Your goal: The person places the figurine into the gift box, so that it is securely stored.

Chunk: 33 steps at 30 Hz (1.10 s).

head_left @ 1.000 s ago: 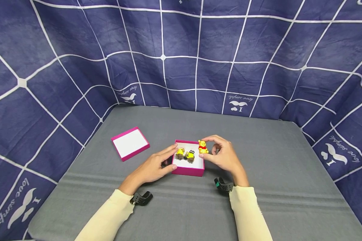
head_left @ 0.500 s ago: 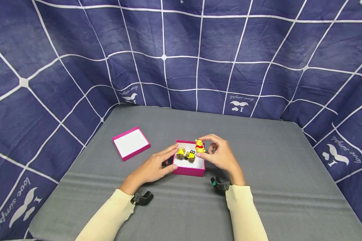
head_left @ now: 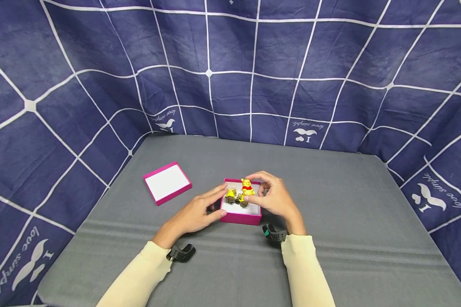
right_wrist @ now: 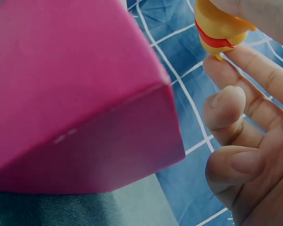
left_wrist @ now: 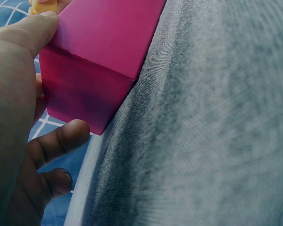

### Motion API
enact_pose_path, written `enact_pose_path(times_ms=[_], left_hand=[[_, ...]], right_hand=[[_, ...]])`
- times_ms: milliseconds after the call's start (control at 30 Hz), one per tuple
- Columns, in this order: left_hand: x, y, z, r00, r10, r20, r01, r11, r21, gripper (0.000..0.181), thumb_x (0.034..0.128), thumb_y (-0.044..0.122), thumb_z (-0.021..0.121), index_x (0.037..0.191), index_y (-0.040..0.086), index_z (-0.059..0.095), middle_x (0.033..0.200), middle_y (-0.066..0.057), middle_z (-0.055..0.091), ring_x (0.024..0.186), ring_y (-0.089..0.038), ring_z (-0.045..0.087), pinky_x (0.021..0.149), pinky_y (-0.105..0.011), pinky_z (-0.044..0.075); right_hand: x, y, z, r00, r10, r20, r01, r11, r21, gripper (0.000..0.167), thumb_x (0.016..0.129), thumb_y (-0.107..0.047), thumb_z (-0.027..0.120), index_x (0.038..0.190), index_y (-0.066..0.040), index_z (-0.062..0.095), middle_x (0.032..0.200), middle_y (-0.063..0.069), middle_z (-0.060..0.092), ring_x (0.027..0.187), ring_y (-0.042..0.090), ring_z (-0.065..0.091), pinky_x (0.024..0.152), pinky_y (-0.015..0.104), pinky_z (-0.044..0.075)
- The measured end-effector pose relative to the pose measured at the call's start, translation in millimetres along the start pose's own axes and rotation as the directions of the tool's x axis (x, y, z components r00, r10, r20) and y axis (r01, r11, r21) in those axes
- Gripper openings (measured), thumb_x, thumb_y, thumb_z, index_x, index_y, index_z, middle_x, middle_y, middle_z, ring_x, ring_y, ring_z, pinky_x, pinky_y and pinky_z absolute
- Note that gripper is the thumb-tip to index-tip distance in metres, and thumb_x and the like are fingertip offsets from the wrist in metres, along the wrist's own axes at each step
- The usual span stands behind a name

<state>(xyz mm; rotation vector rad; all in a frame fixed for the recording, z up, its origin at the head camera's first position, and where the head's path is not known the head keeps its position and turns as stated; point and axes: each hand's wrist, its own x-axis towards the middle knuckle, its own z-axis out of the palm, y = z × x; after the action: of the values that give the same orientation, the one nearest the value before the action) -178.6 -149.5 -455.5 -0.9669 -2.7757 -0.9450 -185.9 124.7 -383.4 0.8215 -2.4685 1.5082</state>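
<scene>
Toy bear [head_left: 247,186], yellow with a red shirt, was upright in the grasp of the right hand [head_left: 275,197], which pinched it between thumb and fingertips. The toy was over the inside of the open pink box [head_left: 240,218], to the left of the right palm and to the right of the left hand [head_left: 197,213], so that it was between the two hands. The right wrist view showed the remaining fingers of the right hand loosely bent beside the box, apart from its wall. The left hand held the box at its left end, with the thumb at the near corner and a fingertip at the far corner; the left wrist view showed two of its lower fingers bent and free of the wall. Two small figures in yellow and brown lay on the white floor of the box: the left figure [head_left: 231,195] was near the left fingertips, and the right figure [head_left: 243,204] was partly hidden behind the bear and the right thumb. Whether the bear touched the right figure could not be told. A shallow pink lid [head_left: 167,184] lay with its white inside up on the grey table [head_left: 330,204], beyond the left hand and well apart from the box. Each wrist wore a black strap [head_left: 181,253] beside a pale sleeve [head_left: 138,277].
</scene>
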Motion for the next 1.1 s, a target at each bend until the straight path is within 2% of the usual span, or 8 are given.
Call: enact_pose_path(times_ms=[100,200,400,700,833,1100], left_hand=[[0.1,-0.4,0.1,1.0,-0.001,-0.001,0.001,1.0,0.002,0.07,0.0957,0.06,0.056,0.155,0.026,0.04,0.163,0.017,0.032,0.094,-0.005,0.055,0.086,-0.029,0.046],[0.2,-0.8,0.1,1.0,-0.008,0.002,0.008,1.0,0.003,0.07,0.0955,0.061,0.055,0.155,0.028,0.039,0.162,0.02,0.03,0.099,-0.005,0.054,0.088,-0.03,0.046],[-0.1,-0.9,-0.2,1.0,-0.014,0.003,0.014,1.0,-0.005,0.071,0.0952,0.062,0.055,0.155,0.028,0.039,0.162,0.021,0.029,0.097,-0.006,0.054,0.087,-0.03,0.045],[-0.8,-0.4,0.3,1.0,-0.018,0.007,0.018,1.0,-0.01,0.071,0.0949,0.062,0.055,0.156,0.03,0.038,0.162,0.02,0.03,0.083,-0.006,0.053,0.08,-0.026,0.044],[-0.1,-0.3,0.0,0.999,-0.031,0.015,0.032,0.999,-0.015,0.071,0.0946,0.064,0.054,0.156,0.032,0.037,0.162,0.022,0.028,0.086,-0.006,0.053,0.079,-0.025,0.045],[0.6,-0.5,0.1,1.0,-0.02,0.014,0.021,1.0,-0.018,0.072,0.0943,0.063,0.055,0.156,0.031,0.037,0.162,0.021,0.029,0.085,-0.006,0.054,0.075,-0.024,0.046]], right_hand=[[0.5,-0.6,1.2,1.0,-0.001,0.012,0.001,1.0,0.008,0.047,0.073,-0.006,0.088,0.117,-0.004,0.07,0.083,0.01,0.061,0.055,0.022,0.05,0.05,0.021,0.034],[1.0,-1.1,2.5,1.0,0.006,0.029,-0.006,1.0,0.026,0.047,0.074,-0.006,0.088,0.117,-0.004,0.07,0.086,0.013,0.062,0.055,0.022,0.05,0.05,0.021,0.034],[2.6,0.1,5.4,0.997,0.027,0.072,-0.031,0.997,0.065,0.048,0.074,-0.005,0.087,0.118,-0.002,0.069,0.09,0.023,0.062,0.054,0.02,0.05,0.049,0.02,0.036],[1.5,3.5,9.0,0.997,0.03,0.073,-0.034,0.998,0.051,0.048,0.074,-0.007,0.088,0.118,-0.002,0.07,0.092,0.012,0.065,0.054,0.021,0.051,0.05,0.02,0.039],[1.9,0.3,8.9,0.997,0.029,0.07,-0.031,0.999,0.036,0.047,0.074,-0.006,0.088,0.118,-0.003,0.07,0.095,0.01,0.067,0.057,0.022,0.053,0.051,0.021,0.041],[3.6,-2.2,12.8,0.993,0.026,0.111,-0.028,0.999,0.017,0.047,0.073,-0.005,0.088,0.117,-0.002,0.07,0.09,0.016,0.065,0.062,0.024,0.057,0.055,0.023,0.043]])
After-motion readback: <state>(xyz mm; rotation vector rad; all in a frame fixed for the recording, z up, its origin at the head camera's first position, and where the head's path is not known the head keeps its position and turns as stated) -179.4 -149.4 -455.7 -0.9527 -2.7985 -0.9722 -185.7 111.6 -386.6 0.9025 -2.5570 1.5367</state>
